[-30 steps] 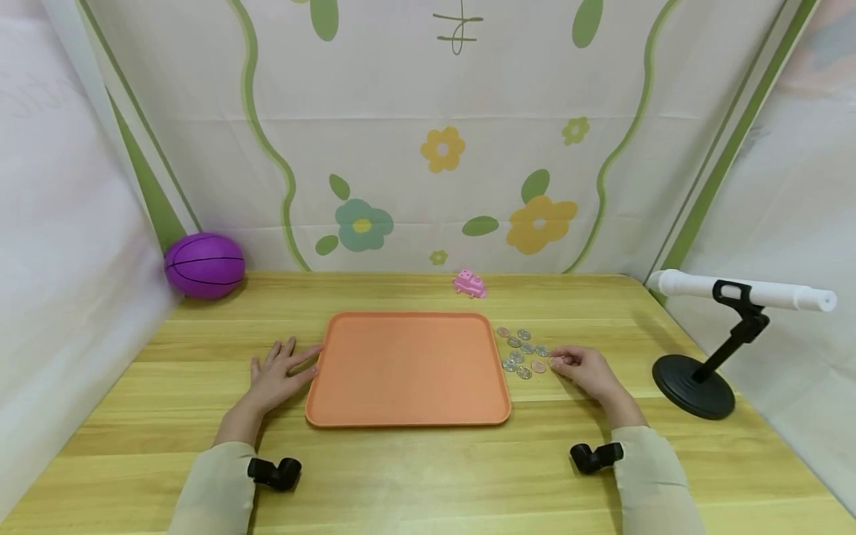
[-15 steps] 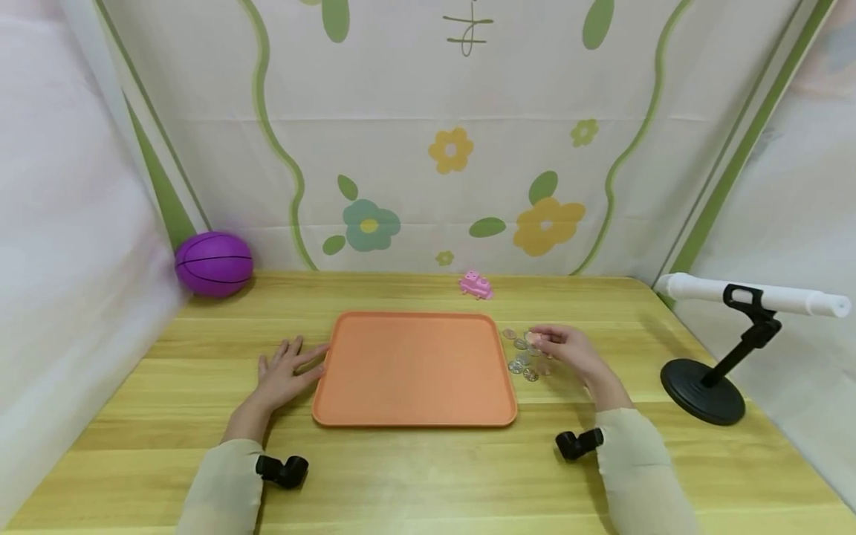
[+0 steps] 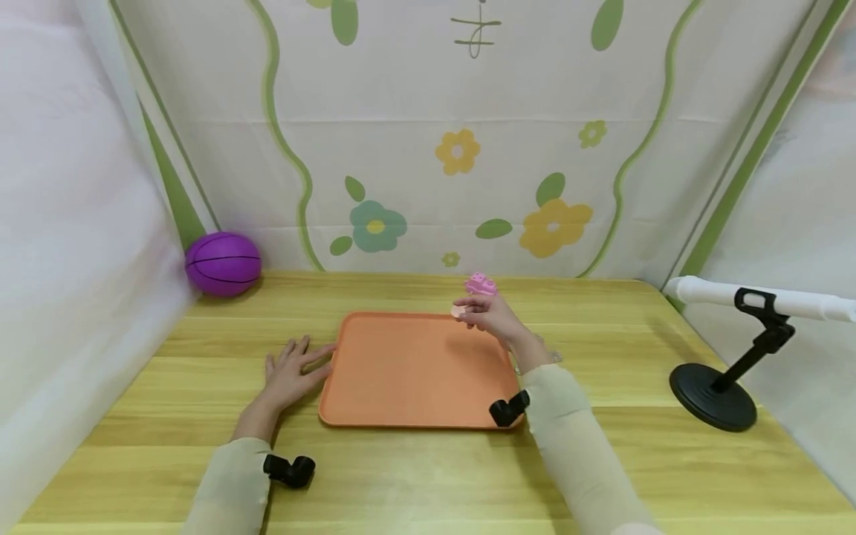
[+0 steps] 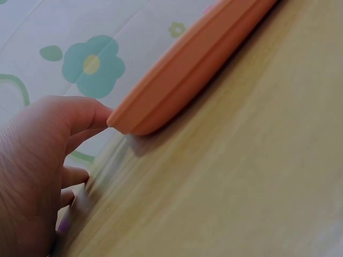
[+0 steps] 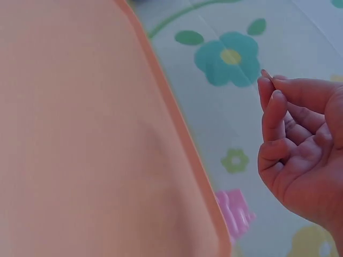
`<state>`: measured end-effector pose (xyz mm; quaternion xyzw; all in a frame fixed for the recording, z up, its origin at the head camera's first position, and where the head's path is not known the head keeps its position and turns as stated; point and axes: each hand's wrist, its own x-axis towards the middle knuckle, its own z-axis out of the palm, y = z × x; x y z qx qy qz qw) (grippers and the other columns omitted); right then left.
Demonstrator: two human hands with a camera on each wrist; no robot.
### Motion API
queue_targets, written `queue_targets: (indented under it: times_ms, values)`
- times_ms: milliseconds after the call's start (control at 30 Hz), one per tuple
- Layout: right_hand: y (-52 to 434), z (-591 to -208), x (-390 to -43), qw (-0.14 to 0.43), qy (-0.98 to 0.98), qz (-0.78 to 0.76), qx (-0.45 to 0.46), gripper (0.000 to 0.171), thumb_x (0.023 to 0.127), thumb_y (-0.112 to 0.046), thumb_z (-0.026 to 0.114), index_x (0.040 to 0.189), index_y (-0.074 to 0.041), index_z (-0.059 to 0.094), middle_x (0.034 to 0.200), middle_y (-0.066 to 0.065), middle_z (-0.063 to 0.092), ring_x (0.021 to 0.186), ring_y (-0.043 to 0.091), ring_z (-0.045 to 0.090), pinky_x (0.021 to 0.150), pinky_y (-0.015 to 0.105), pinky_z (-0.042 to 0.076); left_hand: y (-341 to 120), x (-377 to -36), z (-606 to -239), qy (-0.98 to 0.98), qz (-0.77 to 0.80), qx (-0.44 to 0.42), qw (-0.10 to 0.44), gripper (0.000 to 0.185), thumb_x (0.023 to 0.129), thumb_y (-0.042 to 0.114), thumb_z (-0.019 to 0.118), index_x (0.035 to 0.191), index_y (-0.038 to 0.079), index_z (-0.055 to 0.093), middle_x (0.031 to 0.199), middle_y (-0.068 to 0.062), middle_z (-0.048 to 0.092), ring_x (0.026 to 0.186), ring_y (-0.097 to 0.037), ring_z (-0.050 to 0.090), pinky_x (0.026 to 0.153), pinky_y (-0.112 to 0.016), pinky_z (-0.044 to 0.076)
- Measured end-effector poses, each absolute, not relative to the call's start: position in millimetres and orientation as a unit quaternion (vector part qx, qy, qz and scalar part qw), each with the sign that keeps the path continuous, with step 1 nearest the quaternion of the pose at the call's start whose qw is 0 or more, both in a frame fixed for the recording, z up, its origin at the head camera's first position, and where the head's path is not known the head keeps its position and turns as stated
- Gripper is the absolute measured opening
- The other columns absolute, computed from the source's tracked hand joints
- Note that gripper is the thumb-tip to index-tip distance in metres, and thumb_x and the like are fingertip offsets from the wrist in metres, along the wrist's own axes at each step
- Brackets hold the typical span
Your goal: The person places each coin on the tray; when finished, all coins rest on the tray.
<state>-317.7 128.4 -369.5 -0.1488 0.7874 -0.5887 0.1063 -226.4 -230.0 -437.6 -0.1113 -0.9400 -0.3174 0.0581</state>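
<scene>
Between thumb and fingers my right hand (image 3: 491, 316) pinches a copper-coloured coin (image 3: 458, 310), held over the far right part of an orange tray (image 3: 414, 371). The right wrist view shows the coin (image 5: 267, 74) edge-on at the fingertips. My left hand (image 3: 290, 377) lies at the tray's left side, fingers spread, thumb and forefinger touching the rim. In the left wrist view the left hand (image 4: 48, 155) meets the tray's edge (image 4: 161, 96). Beside the tray's right side, a few coins (image 3: 556, 357) peek out; the right forearm hides the others.
A pink toy (image 3: 480, 284) stands behind the tray, partly covered by the right hand. At the back left sits a purple ball (image 3: 224, 264). A black stand (image 3: 714, 397) holding a white tube (image 3: 796, 301) is on the right. Printed cloth walls enclose the wooden table (image 3: 414, 483).
My right hand picked up a copper-coloured coin from the right of the tray and carried it left and away over the tray. The left hand stays at the rim. The head view shifted slightly.
</scene>
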Motion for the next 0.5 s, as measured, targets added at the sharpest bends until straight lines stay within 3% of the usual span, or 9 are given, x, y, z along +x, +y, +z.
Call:
queue_targets:
  times_ms: [167, 367, 500]
  values:
    - [89, -374, -325, 0.118, 0.776, -0.6, -0.157, 0.034, 0.081, -0.009, 0.06, 0.114, -0.001, 0.055, 0.091, 0.026, 0.057, 0.079, 0.042, 0.05, 0.054, 0.028, 0.035, -229, -227, -438, -0.938, -0.318, -0.116, 0.069, 0.046, 0.084, 0.038, 0.053, 0.124, 0.017, 0.05, 0.135, -0.027, 0.021, 0.122, -0.046, 0.007, 0.087, -0.064, -0.006]
    - [49, -377, -329, 0.155, 0.759, -0.618, -0.135, 0.031, 0.082, -0.01, 0.059, 0.113, -0.007, 0.057, 0.091, 0.014, 0.062, 0.089, 0.042, 0.049, 0.065, 0.037, 0.039, -230, -228, -438, -0.932, -0.33, -0.126, 0.081, 0.043, 0.084, 0.032, 0.054, 0.123, 0.013, 0.052, 0.133, -0.029, 0.024, 0.121, -0.047, 0.009, 0.09, -0.061, -0.002]
    - [28, -379, -331, 0.176, 0.759, -0.616, -0.117, 0.034, 0.082, -0.014, 0.06, 0.115, -0.005, 0.056, 0.093, 0.011, 0.063, 0.091, 0.038, 0.051, 0.072, 0.041, 0.04, -230, -229, -439, -0.929, -0.334, -0.133, 0.089, 0.042, 0.084, 0.03, 0.055, 0.122, 0.012, 0.052, 0.132, -0.028, 0.027, 0.122, -0.044, 0.014, 0.091, -0.06, -0.001]
